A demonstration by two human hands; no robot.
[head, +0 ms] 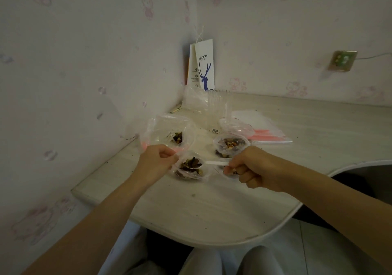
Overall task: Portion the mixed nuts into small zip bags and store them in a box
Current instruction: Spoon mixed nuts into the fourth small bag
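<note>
My left hand (pixel 156 162) pinches the rim of a small clear zip bag (pixel 191 169) that holds some mixed nuts. My right hand (pixel 247 168) grips the handle of a white plastic spoon (pixel 209 163). The spoon's bowl, loaded with nuts, sits at the bag's mouth. Behind the spoon stands a clear round container of mixed nuts (pixel 231 144) with its lid hinged open. A second zip bag with nuts inside (pixel 171 133) lies at the left, behind my left hand.
A flat stack of empty zip bags with pink strips (pixel 263 130) lies at the right on the pale table (pixel 212 211). A clear plastic box (pixel 216 109) and a white paper coffee bag (pixel 204 66) stand in the corner. Crumbs dot the tabletop.
</note>
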